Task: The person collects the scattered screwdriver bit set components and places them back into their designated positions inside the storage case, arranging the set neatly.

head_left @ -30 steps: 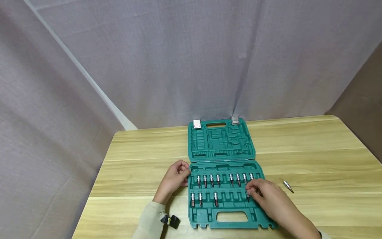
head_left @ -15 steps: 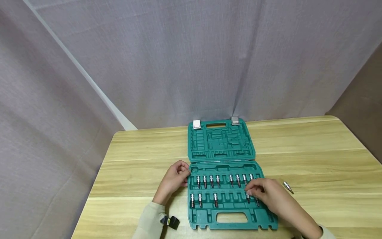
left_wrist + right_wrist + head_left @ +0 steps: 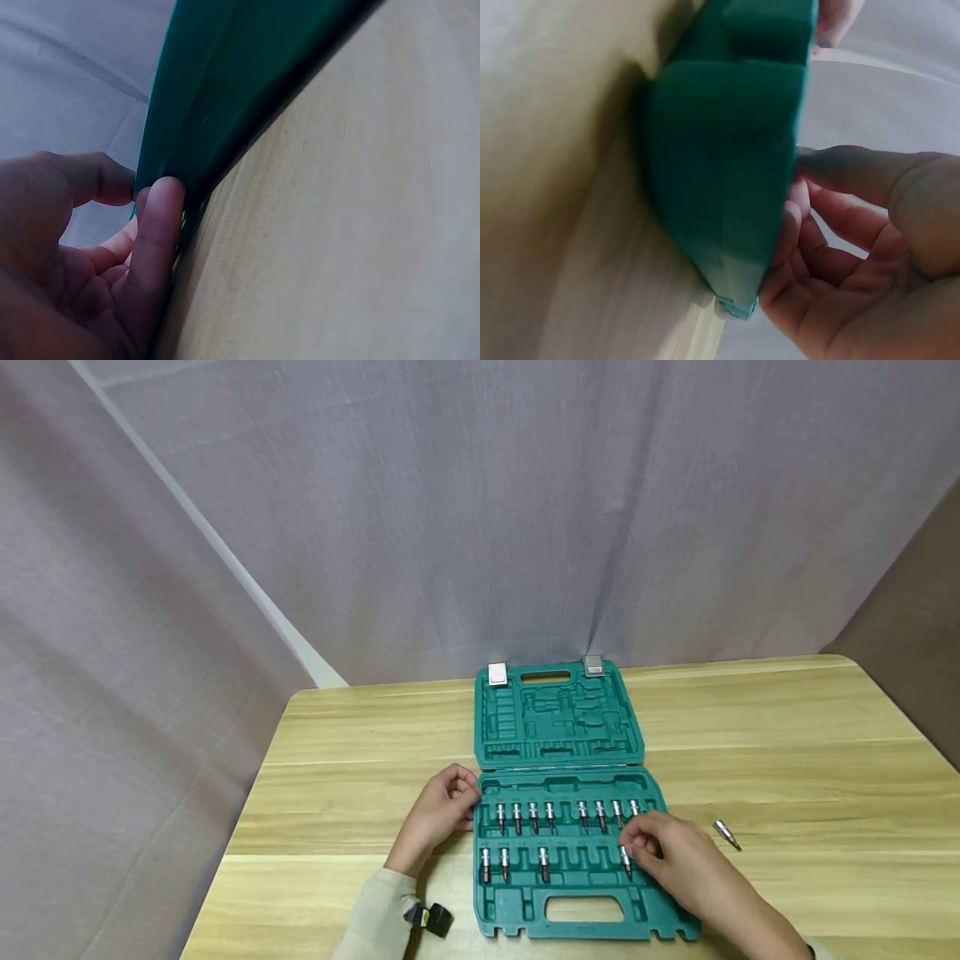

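Note:
A green plastic tool case (image 3: 512,906) lies unfolded on the table, with chrome bit sockets (image 3: 533,817) in two rows of its near half. My left hand (image 3: 437,810) holds the case's left edge; in the left wrist view its thumb and fingers meet at the green side wall (image 3: 202,97). At the right end of the front row, my right hand (image 3: 675,856) pinches a bit socket (image 3: 626,863) by its upper end, the dark tip pointing towards me. The right wrist view shows the fingers over the case rim, and the case wall hides the socket there.
One loose bit socket (image 3: 727,835) lies on the wooden table (image 3: 810,760) to the right of the case. The case lid (image 3: 558,714), with two metal latches, lies back near the grey curtain (image 3: 420,527). A black strap end (image 3: 437,920) hangs by the left sleeve.
My right hand has shifted slightly at the front row, and more of the bit socket under its fingertips shows. A socket seen beyond it half a second ago is hidden. The left hand stays put.

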Motion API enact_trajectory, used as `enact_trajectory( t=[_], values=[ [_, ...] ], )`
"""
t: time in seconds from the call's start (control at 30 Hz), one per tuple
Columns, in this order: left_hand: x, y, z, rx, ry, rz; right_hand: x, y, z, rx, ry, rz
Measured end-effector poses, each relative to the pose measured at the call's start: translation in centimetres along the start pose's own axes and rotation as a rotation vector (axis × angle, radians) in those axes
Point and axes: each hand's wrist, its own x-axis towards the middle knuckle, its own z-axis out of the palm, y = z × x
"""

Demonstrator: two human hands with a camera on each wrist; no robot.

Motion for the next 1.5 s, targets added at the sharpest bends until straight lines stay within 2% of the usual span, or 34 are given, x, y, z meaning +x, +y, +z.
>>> enact_trajectory(
  t=[0.2, 0.63, 0.93, 1.17, 1.27, 1.43, 1.5],
  values=[
    [0.1, 0.2, 0.0, 0.002, -0.003, 0.009, -0.6, 0.3, 0.0, -0.018, 0.031, -0.075],
    [0.0, 0.2, 0.5, -0.015, -0.024, 0.009, -0.7, 1.0, -0.2, 0.021, 0.002, -0.076],
    [0.1, 0.1, 0.7, -0.013, -0.021, 0.013, -0.2, 0.5, -0.1, 0.053, -0.032, 0.092],
    [0.1, 0.2, 0.5, -0.023, -0.023, 0.010, 0.6, -0.1, -0.4, 0.102, -0.090, 0.223],
    [0.1, 0.1, 0.4, -0.020, -0.015, 0.009, 1.1, -0.3, -0.6, 0.092, -0.092, 0.246],
    [0.0, 0.0, 0.3, -0.022, -0.005, 0.004, 1.5, -0.2, -0.4, 0.049, -0.098, 0.219],
    [0.0, 0.0, 0.3, -0.022, 0.004, 0.003, 1.4, 0.1, -0.4, 0.059, -0.101, 0.182]
  ],
)
